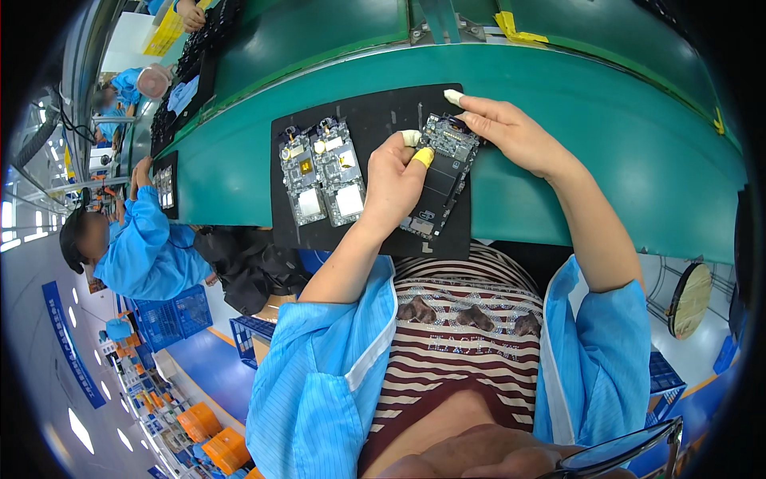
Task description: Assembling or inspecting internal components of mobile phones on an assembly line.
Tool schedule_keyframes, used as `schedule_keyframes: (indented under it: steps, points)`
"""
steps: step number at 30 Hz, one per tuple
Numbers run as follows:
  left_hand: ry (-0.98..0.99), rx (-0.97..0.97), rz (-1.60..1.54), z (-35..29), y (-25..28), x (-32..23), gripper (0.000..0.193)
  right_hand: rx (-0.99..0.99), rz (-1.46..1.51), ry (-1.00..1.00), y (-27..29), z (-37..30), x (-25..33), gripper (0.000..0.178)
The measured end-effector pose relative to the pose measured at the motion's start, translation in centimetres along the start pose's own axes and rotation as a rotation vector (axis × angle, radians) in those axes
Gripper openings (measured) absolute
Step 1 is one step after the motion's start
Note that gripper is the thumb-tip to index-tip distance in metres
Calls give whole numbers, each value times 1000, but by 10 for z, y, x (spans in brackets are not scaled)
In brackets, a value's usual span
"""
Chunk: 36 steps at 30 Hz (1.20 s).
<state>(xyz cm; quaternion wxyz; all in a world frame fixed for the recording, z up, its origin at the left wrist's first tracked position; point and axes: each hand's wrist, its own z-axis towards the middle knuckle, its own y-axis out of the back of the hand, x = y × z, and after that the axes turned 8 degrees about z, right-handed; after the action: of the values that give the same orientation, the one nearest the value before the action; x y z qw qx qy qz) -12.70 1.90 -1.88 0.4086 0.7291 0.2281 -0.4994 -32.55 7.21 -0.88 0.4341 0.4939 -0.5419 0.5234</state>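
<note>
An opened phone assembly (435,185), with a circuit board (452,142) across its upper part and a dark lower section, lies slightly tilted over the right of a black mat (375,112). My left hand (396,182), wearing a white and a yellow finger cot, is closed on its left edge, the yellow-tipped thumb on the board. At the upper right corner, my right hand (515,134) grips the assembly with the thumb; its white-capped forefinger points past the top edge. Two similar board assemblies, one (302,177) left of the other (341,172), lie side by side on the mat.
The mat lies on a green bench (527,215). A metal bracket (447,30) and yellow tape (519,30) are along the far edge. To my left sits a co-worker (148,247) in blue at the same bench, near a dark bag (247,267). Blue crates (174,315) stand below.
</note>
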Motion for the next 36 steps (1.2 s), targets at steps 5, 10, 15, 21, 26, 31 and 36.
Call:
schedule_keyframes:
  steps: [5, 10, 15, 21, 26, 31, 36]
  points:
    - [-27, -30, 42, 0, 3, 4, 15, 0, 119, -96, 12, 4, 3, 34]
    - [-1, -3, 101, -4, 5, -7, 15, 84, 147, -20, 7, 4, 2, 31]
    - [-105, -89, -63, -8, -7, -10, 5, 117, 83, 42, 5, 7, -7, 28]
    - [-112, -118, -120, -14, -12, -16, 12, 137, -50, 88, 3, 1, -1, 24]
    - [-140, -116, -121, -16, -13, -15, 14, 134, -123, 145, 2, -2, 4, 21]
    - [-173, -175, -53, -1, -9, 6, 8, -41, -307, 175, -4, 3, -6, 27]
    - [-123, -277, 479, -1, 13, -27, 16, -222, -236, 202, 5, 9, -13, 40]
